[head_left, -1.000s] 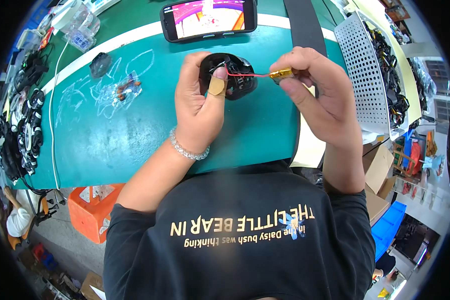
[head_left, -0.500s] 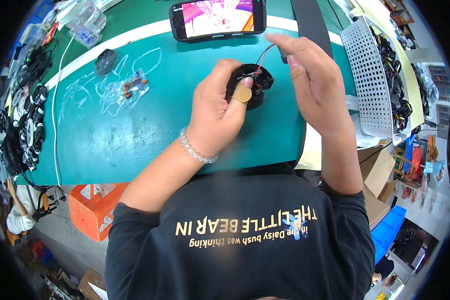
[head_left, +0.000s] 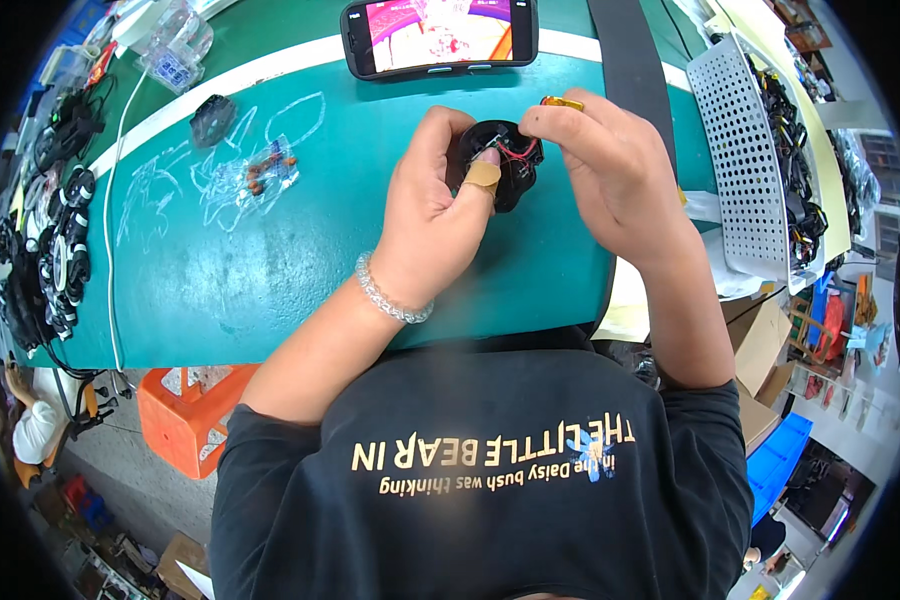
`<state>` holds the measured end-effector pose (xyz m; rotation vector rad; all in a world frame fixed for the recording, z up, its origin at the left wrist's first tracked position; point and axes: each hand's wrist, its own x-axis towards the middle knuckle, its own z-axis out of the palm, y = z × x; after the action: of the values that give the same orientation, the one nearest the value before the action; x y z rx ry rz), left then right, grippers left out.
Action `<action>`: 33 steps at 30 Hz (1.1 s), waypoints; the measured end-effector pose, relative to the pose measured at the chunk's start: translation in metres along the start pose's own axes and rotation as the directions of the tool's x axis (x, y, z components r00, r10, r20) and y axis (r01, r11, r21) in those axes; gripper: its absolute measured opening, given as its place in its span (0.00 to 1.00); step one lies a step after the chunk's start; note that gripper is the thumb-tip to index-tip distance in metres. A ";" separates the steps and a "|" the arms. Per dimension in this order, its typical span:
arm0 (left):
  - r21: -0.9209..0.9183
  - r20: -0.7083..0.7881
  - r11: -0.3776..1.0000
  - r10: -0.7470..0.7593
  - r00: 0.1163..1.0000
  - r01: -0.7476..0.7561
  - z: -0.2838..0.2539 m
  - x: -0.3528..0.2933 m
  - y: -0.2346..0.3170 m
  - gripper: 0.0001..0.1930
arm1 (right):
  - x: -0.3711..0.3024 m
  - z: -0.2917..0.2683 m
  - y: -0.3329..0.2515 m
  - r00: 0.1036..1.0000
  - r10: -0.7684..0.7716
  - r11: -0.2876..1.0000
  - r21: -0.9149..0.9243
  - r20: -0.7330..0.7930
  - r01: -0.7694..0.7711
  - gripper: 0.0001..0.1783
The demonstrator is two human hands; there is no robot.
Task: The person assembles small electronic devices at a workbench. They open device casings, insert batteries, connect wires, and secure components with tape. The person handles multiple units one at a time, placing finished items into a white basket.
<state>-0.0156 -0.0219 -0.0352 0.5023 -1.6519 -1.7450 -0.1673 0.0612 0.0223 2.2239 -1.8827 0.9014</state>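
Over the table, my left hand [head_left: 435, 200] is closed round a round black plastic housing [head_left: 515, 185], its thumb pressed on the opened inner side. The thumb wears a tan bandage [head_left: 483, 175]. Thin red wires [head_left: 518, 152] curl out of the housing toward my right fingertips. My right hand [head_left: 620, 165] is at the housing's right edge, with thumb and fingers pinched together. Between them shows the yellow, shiny end of a small battery [head_left: 562, 103]; the rest of it is hidden by the fingers.
A phone [head_left: 440, 38] with a lit screen stands at the far edge. Left on the green table [head_left: 270, 310] lie a small plastic bag [head_left: 270, 172] of parts and a dark block [head_left: 212, 121]. A white perforated basket [head_left: 735, 160] of black parts stands right; bundled cables [head_left: 70, 240] lie far left.
My right hand has come closer to the housing and turned, so the battery's yellow end now shows. The wires, stretched upward before, are bunched low over the housing, which has tilted in my left hand.
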 end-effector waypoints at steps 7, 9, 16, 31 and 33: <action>0.025 -0.010 1.000 0.009 1.000 -0.009 0.001 -0.001 0.005 0.07 | 0.007 0.007 -0.003 0.991 0.064 0.995 0.084 -0.114 -0.055 0.05; 0.057 -0.005 0.998 0.024 1.000 -0.024 0.001 -0.002 0.005 0.07 | 0.009 0.011 -0.008 0.982 0.126 0.988 0.110 -0.139 -0.111 0.03; 0.022 -0.058 0.996 0.090 0.994 -0.089 0.005 -0.001 -0.004 0.06 | 0.019 0.036 -0.016 0.911 0.238 0.954 0.256 -0.336 -0.154 0.07; -0.287 -0.016 0.950 -0.133 0.991 0.123 -0.002 0.001 0.004 0.06 | 0.011 0.036 -0.007 0.964 0.057 0.977 0.211 -0.259 -0.001 0.05; -0.308 -0.035 0.944 -0.135 0.990 0.118 -0.002 0.002 0.004 0.06 | 0.012 0.036 -0.005 0.963 0.065 0.979 0.204 -0.261 -0.011 0.05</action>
<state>-0.0150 -0.0246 -0.0310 0.5137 -1.3020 -2.0181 -0.1486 0.0367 0.0001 2.0446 -1.7862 1.3764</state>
